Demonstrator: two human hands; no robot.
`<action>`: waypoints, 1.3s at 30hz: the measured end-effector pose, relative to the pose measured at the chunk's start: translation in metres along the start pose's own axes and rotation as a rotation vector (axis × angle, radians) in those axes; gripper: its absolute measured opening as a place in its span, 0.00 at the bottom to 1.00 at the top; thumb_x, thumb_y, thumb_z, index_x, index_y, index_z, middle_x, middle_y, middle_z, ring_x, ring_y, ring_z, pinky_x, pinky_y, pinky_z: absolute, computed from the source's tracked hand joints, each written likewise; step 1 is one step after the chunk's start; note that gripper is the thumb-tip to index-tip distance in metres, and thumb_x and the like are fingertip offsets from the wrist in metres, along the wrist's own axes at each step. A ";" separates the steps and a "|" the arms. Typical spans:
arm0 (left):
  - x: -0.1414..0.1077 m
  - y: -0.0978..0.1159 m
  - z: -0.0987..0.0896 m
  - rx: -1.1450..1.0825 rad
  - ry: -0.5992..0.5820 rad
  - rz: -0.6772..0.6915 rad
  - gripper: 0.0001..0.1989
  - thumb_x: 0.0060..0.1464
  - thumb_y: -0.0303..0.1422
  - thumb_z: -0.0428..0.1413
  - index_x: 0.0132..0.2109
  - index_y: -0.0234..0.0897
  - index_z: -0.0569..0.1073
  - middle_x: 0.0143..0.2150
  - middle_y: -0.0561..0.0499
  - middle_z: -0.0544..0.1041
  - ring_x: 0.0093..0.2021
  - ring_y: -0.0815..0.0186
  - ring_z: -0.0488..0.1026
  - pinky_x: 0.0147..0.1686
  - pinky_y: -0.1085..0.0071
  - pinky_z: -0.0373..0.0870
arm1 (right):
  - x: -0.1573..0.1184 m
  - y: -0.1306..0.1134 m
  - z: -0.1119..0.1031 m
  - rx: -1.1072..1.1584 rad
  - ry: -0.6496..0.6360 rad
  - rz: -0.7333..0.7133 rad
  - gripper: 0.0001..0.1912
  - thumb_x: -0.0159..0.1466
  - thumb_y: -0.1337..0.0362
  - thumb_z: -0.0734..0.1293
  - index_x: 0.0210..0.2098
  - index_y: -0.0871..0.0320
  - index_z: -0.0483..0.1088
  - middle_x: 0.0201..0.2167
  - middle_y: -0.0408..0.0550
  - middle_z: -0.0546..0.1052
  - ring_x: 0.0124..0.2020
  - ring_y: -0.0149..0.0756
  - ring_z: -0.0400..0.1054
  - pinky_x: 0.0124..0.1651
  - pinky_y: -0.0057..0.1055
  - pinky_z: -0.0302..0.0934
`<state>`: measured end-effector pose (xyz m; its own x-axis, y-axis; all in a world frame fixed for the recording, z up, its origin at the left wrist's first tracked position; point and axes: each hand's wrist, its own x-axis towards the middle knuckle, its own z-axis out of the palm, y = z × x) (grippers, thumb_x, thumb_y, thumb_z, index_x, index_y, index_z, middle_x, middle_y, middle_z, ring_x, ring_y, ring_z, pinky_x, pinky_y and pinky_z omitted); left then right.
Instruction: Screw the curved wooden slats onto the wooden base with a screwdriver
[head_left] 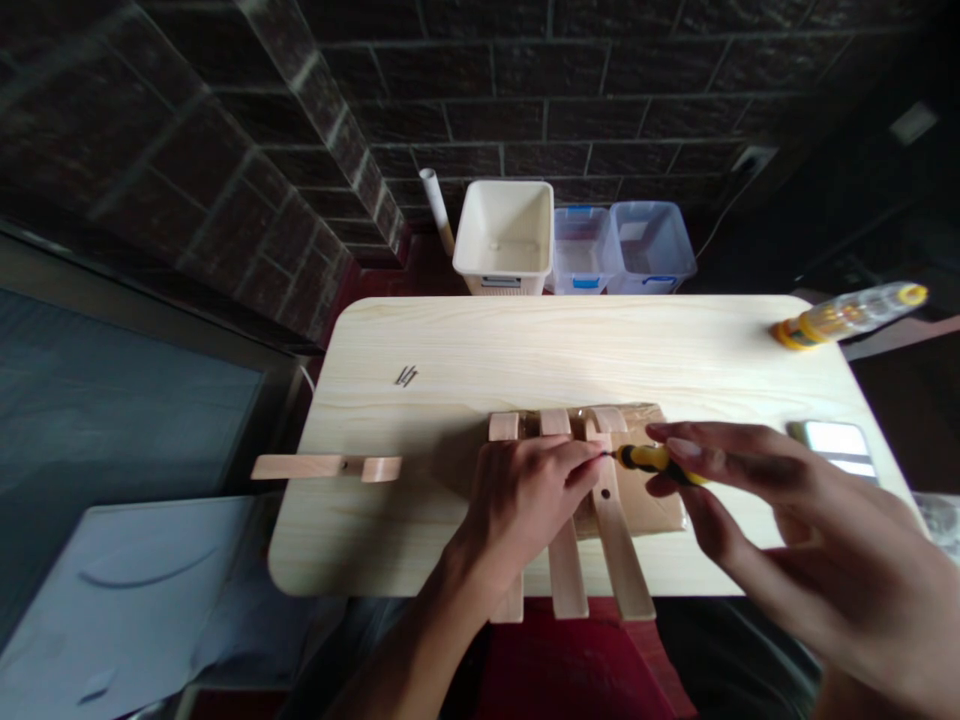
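Observation:
In the head view, my right hand (757, 490) holds a small yellow-and-black screwdriver (646, 459) lying nearly level, its tip pointing left. My left hand (525, 495) rests over the wooden strips, with thumb and forefinger pinched by the screwdriver's tip. Whatever is between those fingertips is too small to make out. Beneath that tip lies the right wooden strip (621, 560), which has a dark hole and a curved top piece. Beside it are a middle strip (568, 575) and a left strip (510, 602), both partly hidden by my left hand. All three lie across a brown cardboard package (651, 500).
Several dark screws (406, 376) lie at the table's (645, 340) left. Another wooden strip (300, 467) overhangs the left edge. A clear-and-yellow bottle-like container (847, 315) stands at the back right, near a phone (836, 448). Behind are a cream bin (504, 230) and clear boxes (652, 245).

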<state>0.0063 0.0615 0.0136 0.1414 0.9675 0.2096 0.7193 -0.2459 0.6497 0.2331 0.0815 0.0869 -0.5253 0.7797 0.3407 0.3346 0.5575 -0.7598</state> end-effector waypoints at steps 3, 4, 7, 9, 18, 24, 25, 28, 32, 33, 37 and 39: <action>0.000 0.000 0.000 0.004 0.000 0.001 0.08 0.67 0.35 0.62 0.48 0.48 0.85 0.39 0.58 0.88 0.35 0.67 0.85 0.33 0.72 0.75 | 0.002 0.001 0.001 0.013 0.003 -0.019 0.33 0.65 0.80 0.71 0.65 0.48 0.73 0.59 0.46 0.79 0.58 0.38 0.77 0.59 0.31 0.74; 0.000 0.000 0.000 0.006 0.001 0.001 0.08 0.67 0.35 0.62 0.48 0.49 0.85 0.39 0.58 0.88 0.34 0.67 0.85 0.33 0.71 0.75 | 0.002 0.002 0.001 0.014 0.012 -0.030 0.33 0.65 0.80 0.71 0.65 0.48 0.73 0.59 0.46 0.79 0.58 0.37 0.77 0.59 0.30 0.73; 0.000 0.000 0.000 0.022 0.007 0.005 0.07 0.66 0.35 0.62 0.48 0.49 0.85 0.39 0.59 0.88 0.33 0.67 0.85 0.31 0.71 0.74 | 0.003 0.004 0.002 0.013 0.031 -0.057 0.33 0.65 0.81 0.71 0.65 0.47 0.73 0.57 0.44 0.79 0.57 0.35 0.77 0.58 0.28 0.73; 0.000 0.000 0.000 0.025 0.009 0.011 0.07 0.66 0.35 0.63 0.48 0.49 0.85 0.38 0.59 0.88 0.33 0.67 0.85 0.31 0.71 0.73 | 0.005 0.004 0.002 -0.001 0.028 -0.072 0.33 0.65 0.80 0.71 0.65 0.48 0.73 0.57 0.44 0.79 0.56 0.34 0.77 0.57 0.28 0.73; 0.001 0.000 0.000 0.033 0.031 0.031 0.07 0.66 0.34 0.63 0.48 0.48 0.85 0.36 0.59 0.88 0.31 0.69 0.83 0.29 0.71 0.70 | 0.009 0.002 0.003 -0.044 0.036 -0.118 0.30 0.66 0.79 0.72 0.64 0.51 0.74 0.54 0.46 0.79 0.56 0.33 0.76 0.57 0.25 0.73; 0.001 0.000 0.000 0.025 0.030 0.032 0.08 0.66 0.34 0.62 0.48 0.48 0.86 0.37 0.59 0.88 0.31 0.69 0.83 0.29 0.70 0.70 | 0.009 0.000 0.004 -0.062 0.027 -0.129 0.27 0.66 0.78 0.72 0.63 0.54 0.74 0.53 0.47 0.79 0.56 0.33 0.75 0.58 0.24 0.72; 0.001 0.000 0.000 0.028 0.031 0.035 0.08 0.66 0.33 0.62 0.48 0.48 0.86 0.37 0.59 0.88 0.31 0.69 0.83 0.29 0.70 0.70 | 0.010 0.000 0.004 -0.064 0.029 -0.130 0.27 0.67 0.78 0.72 0.63 0.54 0.74 0.53 0.46 0.79 0.56 0.32 0.75 0.59 0.23 0.72; 0.001 0.000 -0.001 0.028 0.034 0.040 0.08 0.66 0.33 0.62 0.49 0.47 0.86 0.37 0.58 0.88 0.31 0.69 0.83 0.29 0.70 0.70 | 0.012 0.000 0.004 -0.090 0.035 -0.129 0.28 0.67 0.78 0.72 0.63 0.54 0.74 0.53 0.46 0.79 0.56 0.31 0.75 0.59 0.22 0.71; 0.002 0.001 -0.002 0.027 0.027 0.034 0.08 0.66 0.33 0.62 0.48 0.47 0.86 0.36 0.57 0.88 0.30 0.69 0.82 0.29 0.70 0.69 | 0.013 -0.001 0.004 -0.129 0.043 -0.145 0.26 0.67 0.78 0.73 0.62 0.55 0.74 0.52 0.47 0.79 0.56 0.30 0.75 0.59 0.22 0.71; 0.002 0.002 -0.002 0.027 0.028 0.033 0.08 0.66 0.33 0.62 0.48 0.47 0.86 0.36 0.57 0.87 0.30 0.69 0.82 0.29 0.70 0.68 | 0.013 -0.001 0.005 -0.125 0.045 -0.148 0.25 0.66 0.78 0.73 0.61 0.56 0.75 0.52 0.47 0.79 0.56 0.31 0.76 0.58 0.22 0.71; 0.003 0.003 -0.003 0.040 0.032 0.040 0.08 0.66 0.34 0.63 0.48 0.47 0.86 0.33 0.58 0.86 0.28 0.70 0.80 0.28 0.69 0.66 | 0.012 -0.004 0.006 -0.094 0.031 -0.138 0.25 0.66 0.78 0.73 0.61 0.56 0.74 0.55 0.47 0.79 0.57 0.31 0.76 0.60 0.22 0.71; 0.003 0.003 -0.003 0.053 0.034 0.039 0.08 0.66 0.34 0.63 0.49 0.48 0.86 0.31 0.58 0.85 0.26 0.71 0.78 0.27 0.69 0.63 | 0.012 -0.006 0.006 -0.121 0.013 -0.128 0.26 0.67 0.77 0.71 0.63 0.55 0.73 0.59 0.47 0.79 0.59 0.31 0.76 0.62 0.22 0.70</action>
<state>0.0068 0.0633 0.0181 0.1477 0.9545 0.2591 0.7488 -0.2791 0.6012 0.2205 0.0860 0.0924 -0.5594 0.7035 0.4383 0.3576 0.6819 -0.6381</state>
